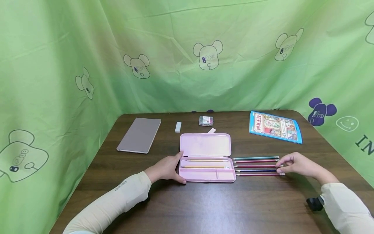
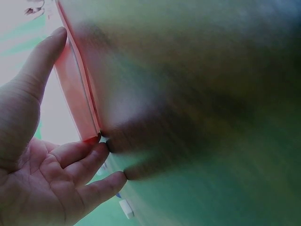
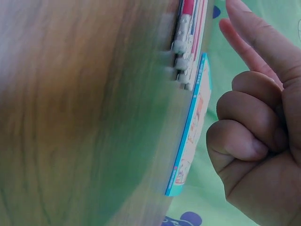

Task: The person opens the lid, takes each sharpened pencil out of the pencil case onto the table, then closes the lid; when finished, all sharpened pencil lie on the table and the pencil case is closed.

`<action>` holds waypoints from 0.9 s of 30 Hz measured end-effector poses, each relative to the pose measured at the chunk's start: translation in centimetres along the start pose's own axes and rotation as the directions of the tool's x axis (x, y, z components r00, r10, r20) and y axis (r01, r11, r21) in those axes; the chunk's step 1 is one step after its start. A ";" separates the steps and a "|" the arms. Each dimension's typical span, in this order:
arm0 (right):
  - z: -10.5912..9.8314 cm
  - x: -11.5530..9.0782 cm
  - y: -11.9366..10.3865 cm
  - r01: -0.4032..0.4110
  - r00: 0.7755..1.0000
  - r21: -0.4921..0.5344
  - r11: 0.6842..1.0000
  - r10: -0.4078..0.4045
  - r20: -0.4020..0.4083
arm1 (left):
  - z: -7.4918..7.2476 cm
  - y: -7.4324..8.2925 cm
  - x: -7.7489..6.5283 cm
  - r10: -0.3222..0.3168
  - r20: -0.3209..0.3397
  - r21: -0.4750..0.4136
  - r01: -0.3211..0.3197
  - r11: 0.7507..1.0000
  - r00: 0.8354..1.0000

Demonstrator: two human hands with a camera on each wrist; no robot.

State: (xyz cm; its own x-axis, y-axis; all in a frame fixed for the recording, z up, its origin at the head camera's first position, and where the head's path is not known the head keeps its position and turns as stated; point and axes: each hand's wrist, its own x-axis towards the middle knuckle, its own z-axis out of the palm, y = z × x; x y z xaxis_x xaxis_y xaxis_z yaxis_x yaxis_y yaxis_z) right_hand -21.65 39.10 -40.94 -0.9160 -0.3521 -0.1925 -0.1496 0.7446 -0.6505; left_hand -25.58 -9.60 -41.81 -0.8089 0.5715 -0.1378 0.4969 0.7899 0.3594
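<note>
A pink pencil case (image 1: 204, 179) lies with its lid raised on the table, two yellowish pencils (image 1: 204, 167) inside. My left hand (image 1: 166, 167) holds the case by its left end, thumb at the front corner and fingers at the back; the left wrist view shows the case's side (image 2: 77, 89) between thumb and fingers. To the right of the case, several pencils (image 1: 257, 170) lie side by side, tips toward it. Over their eraser ends hovers my right hand (image 1: 298, 167), thumb and index finger extended and apart. Its other fingers are curled in the right wrist view, beside the pencils' ends (image 3: 181, 47).
A grey notebook (image 1: 140, 135) lies at the back left. Behind the case are a white eraser (image 1: 178, 127), a small clear box (image 1: 205, 121) and a pale pink piece (image 1: 212, 130). A blue-edged picture booklet (image 1: 276, 126) lies back right. Green cloth (image 1: 175, 87) hangs around the table.
</note>
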 end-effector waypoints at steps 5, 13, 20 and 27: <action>0.1 0.4 -0.6 0.015 0.999 -0.027 1.000 -0.016 -0.045 | 0.0 0.0 0.0 0.000 0.002 0.006 0.000 1.000 1.000; 0.7 1.7 -1.6 0.085 0.993 -0.029 0.996 -0.087 -0.084 | 0.0 0.0 0.0 -0.002 0.006 0.004 0.002 1.000 1.000; 1.2 3.5 -3.1 0.101 0.994 0.031 0.994 -0.099 -0.036 | 0.2 0.0 0.0 -0.005 0.002 -0.003 0.005 1.000 1.000; 2.3 5.2 -4.5 0.099 0.995 0.048 0.994 -0.098 -0.022 | 0.3 -0.2 0.2 -0.014 0.005 -0.004 0.014 1.000 1.000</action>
State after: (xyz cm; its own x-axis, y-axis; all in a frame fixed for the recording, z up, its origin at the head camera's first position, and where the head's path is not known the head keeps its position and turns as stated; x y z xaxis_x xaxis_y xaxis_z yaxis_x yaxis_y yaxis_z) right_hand -24.91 32.60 -40.68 -0.9047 -0.4111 -0.1117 -0.2216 0.6781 -0.7008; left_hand -25.71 -9.55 -42.22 -0.8141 0.5616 -0.1478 0.4842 0.7970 0.3610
